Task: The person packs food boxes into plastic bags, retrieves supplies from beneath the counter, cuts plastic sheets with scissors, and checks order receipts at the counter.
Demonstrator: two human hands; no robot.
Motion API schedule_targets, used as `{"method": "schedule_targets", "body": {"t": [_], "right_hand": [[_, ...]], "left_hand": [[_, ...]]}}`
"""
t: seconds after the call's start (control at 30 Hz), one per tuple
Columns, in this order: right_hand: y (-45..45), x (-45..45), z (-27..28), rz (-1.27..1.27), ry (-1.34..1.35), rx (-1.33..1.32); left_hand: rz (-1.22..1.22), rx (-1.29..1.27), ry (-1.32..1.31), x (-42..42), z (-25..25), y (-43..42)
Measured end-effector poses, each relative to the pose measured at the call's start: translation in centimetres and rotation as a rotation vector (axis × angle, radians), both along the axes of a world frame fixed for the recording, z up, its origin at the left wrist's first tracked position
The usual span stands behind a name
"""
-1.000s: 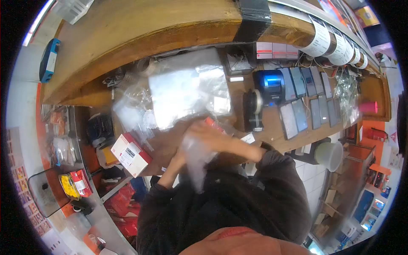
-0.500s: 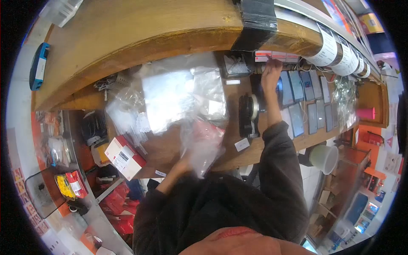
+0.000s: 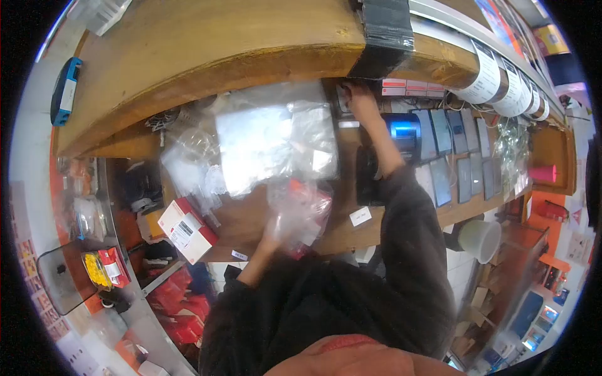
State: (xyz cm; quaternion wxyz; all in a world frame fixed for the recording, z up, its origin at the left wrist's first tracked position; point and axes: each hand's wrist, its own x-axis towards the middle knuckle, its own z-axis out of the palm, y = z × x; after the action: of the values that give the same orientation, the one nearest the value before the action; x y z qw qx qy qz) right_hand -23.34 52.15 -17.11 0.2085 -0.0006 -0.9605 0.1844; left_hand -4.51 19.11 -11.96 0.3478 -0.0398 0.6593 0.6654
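Observation:
My left hand [image 3: 276, 233] is at the desk's front edge, its fingers closed on a clear plastic bag [image 3: 307, 219]. Something red shows through the bag, too blurred to name. Under the shelf, my right hand [image 3: 359, 100] reaches into or over a small dark tray [image 3: 338, 100]. Its fingertips are shaded, so what they touch is hidden. Below my right forearm stands a black tape dispenser [image 3: 369, 178], partly covered. A shiny blue object [image 3: 403, 128] is just right of that forearm.
Clear plastic sleeves [image 3: 257, 147] cover the desk's middle. A red and white box [image 3: 186, 230] sits at the front left. Several phones [image 3: 442, 131] lie in rows on the right. The wooden shelf [image 3: 251, 62] overhangs the back. Below the right edge stands a pale bin [image 3: 480, 241].
My right hand has moved left, from beside the red and white boxes to the dark tray. The bag in my left hand has shifted slightly and its red content sits differently.

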Motion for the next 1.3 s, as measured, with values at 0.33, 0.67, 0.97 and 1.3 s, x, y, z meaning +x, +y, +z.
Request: {"method": "schedule_targets", "body": {"t": [0.33, 0.67, 0.97, 1.3], "right_hand": [[-1.4, 0.7, 2.8, -0.076, 0.14, -0.273], [-23.8, 22.2, 6.9, -0.073, -0.09, -1.472], [-23.3, 30.7, 9.6, 0.254, -1.125, -1.138], [-33.1, 26.7, -1.0, 0.211, -0.542, -2.675]], "left_hand": [[0.347, -0.136, 0.012, 0.7, -0.9, -4.8], [0.294, -0.131, 0.348, 0.5, -3.4, -2.5], [0.288, 0.033, 0.3, 0.7, 0.2, -5.2], [-0.111, -0.654, 1.231, 3.9, -0.2, -6.9]]}}
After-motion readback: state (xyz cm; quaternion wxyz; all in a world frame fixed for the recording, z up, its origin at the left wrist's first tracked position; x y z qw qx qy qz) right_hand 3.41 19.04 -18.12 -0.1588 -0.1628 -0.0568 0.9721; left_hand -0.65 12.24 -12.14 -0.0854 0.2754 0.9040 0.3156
